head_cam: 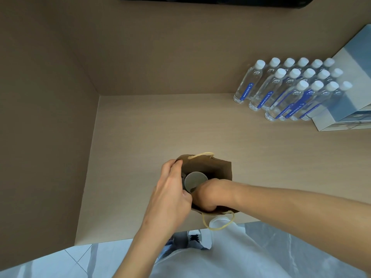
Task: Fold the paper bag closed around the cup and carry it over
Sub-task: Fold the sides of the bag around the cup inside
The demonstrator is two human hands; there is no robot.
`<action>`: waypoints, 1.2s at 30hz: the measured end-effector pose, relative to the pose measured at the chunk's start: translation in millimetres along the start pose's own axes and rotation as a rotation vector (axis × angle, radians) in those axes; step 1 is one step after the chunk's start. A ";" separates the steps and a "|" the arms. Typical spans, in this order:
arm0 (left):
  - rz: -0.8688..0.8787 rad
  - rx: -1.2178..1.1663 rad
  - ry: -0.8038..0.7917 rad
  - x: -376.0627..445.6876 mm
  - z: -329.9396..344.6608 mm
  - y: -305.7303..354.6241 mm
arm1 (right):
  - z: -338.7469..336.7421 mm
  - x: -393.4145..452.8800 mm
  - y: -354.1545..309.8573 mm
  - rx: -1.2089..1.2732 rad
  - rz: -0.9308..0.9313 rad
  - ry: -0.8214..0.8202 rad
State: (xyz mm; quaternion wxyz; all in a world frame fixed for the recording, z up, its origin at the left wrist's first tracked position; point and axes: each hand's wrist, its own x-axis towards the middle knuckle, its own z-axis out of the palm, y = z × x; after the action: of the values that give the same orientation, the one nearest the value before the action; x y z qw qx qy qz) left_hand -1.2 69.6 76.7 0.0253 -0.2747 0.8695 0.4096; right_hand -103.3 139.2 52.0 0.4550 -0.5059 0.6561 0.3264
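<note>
A brown paper bag point(218, 167) stands open on the pale wood-grain counter point(160, 127), just below the centre of the frame and close to the counter's near edge. Inside it a cup point(193, 180) sits upright, its round grey mouth visible from above, toward the left side of the bag's opening. The left hand point(170, 189) comes in from the lower middle of the frame and pinches the bag's left rim, fingers curled over the paper edge at the upper left corner of the opening. The right hand point(208, 194) reaches in from the right edge of the frame and dips into the bag at its near side, fingers bent downward and hidden by the paper; it touches or lies just beside the cup's rim, but whether it grips the cup or the bag cannot be told. One cream cord handle point(200, 154) arches over the far rim, and a second handle point(217, 223) hangs off the near side past the counter edge. In the upper right of the frame stand rows of clear water bottles point(289, 89) with white caps and blue labels, beside stacked light-blue boxes point(349, 93).
</note>
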 end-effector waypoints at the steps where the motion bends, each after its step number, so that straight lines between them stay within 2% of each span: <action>1: 0.002 0.001 0.000 0.1 0.3 0.1 | 0.3 0.6 0.9 -0.009 0.010 0.009; 4: 0.013 -0.004 0.001 0.9 1.6 -0.2 | 1.1 -0.2 3.4 -0.038 0.040 0.046; 9: 0.016 0.000 -0.001 3.4 2.6 -1.2 | -0.4 -5.4 7.7 0.064 0.030 0.056; 11: 0.010 0.002 0.003 4.9 2.5 -2.8 | -5.8 -8.8 12.1 0.190 0.026 0.168; 15: 0.019 -0.012 0.007 7.3 2.7 -4.5 | -20.7 -17.3 29.3 0.693 0.133 0.530; 18: 0.028 -0.013 -0.006 8.3 3.5 -3.4 | -23.5 -16.4 27.5 0.899 0.102 0.658; 30: 0.058 -0.019 0.024 11.8 1.3 -6.3 | -23.1 -10.0 16.7 0.732 0.008 0.836; 34: 0.039 0.002 0.043 12.7 -3.1 -9.3 | -32.1 -41.3 34.9 0.873 0.013 0.827; 36: 0.032 0.011 0.044 13.3 -4.0 -10.1 | -30.7 -61.1 43.7 0.854 0.035 0.832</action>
State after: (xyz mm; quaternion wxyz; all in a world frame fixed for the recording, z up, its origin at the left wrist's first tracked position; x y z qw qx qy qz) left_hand -6.7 55.5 68.7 0.0009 -0.2698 0.8763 0.3990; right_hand -148.9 146.4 118.7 0.3173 -0.3527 0.8607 -0.1846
